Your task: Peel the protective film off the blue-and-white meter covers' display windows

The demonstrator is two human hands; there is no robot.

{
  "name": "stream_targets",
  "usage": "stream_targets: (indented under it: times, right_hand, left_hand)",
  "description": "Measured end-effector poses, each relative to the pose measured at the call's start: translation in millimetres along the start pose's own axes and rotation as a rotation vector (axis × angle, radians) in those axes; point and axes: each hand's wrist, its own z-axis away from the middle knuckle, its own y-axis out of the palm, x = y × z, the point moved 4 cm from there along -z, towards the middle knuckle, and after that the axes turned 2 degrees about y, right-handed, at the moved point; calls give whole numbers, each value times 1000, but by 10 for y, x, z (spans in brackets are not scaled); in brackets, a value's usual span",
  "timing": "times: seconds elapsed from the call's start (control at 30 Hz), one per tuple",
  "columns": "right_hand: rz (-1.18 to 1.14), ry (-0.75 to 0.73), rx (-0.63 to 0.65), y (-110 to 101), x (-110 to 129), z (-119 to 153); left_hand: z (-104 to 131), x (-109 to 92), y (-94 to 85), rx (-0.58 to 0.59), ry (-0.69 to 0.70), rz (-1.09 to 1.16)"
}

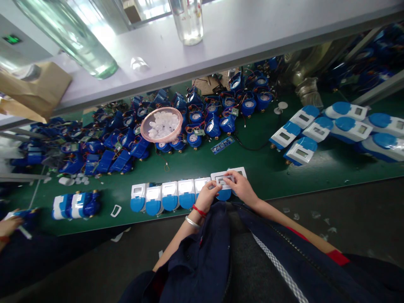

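My left hand [209, 195], with a red string and a silver bangle at the wrist, pinches the left side of a small white rectangular frame [224, 181]. On the frame's right side the fingers of my right hand [239, 186] are closed. The frame is over a white and blue meter [224, 194] near the bench's front edge; whether it touches the meter is unclear. To the left stands a row of similar meters, among them one with a blue round lid [170, 196]. Another white housing [241, 171] shows just behind my right hand.
A pink bowl [147, 134] of translucent pieces stands among several blue meter bodies [212, 126]. Finished-looking meters [301, 150] lie at the right. A loose white frame [115, 211] is at the left, beyond it another person's hand [9, 227]. A shelf [240, 29] crosses above.
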Motion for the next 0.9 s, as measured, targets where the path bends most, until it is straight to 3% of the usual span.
stream_targets:
  times: [0.17,0.33,0.53,0.63,0.9]
  right_hand:
    - [30,-18,10,13,34,5]
    - [70,-44,111,86,43,28]
    - [158,-283,16,81,161,72]
    - [240,-394,43,148,206,90]
    - [280,-443,51,264,218,124]
  left_hand:
    - [-20,23,8,-42,-5,-39]
    - [-42,48,-5,-59,-51,-64]
    - [-42,42,-66,-134,-31,-57]
    - [-37,22,-56,-136,15,-54]
    - [-15,26,-33,-93,29,-39]
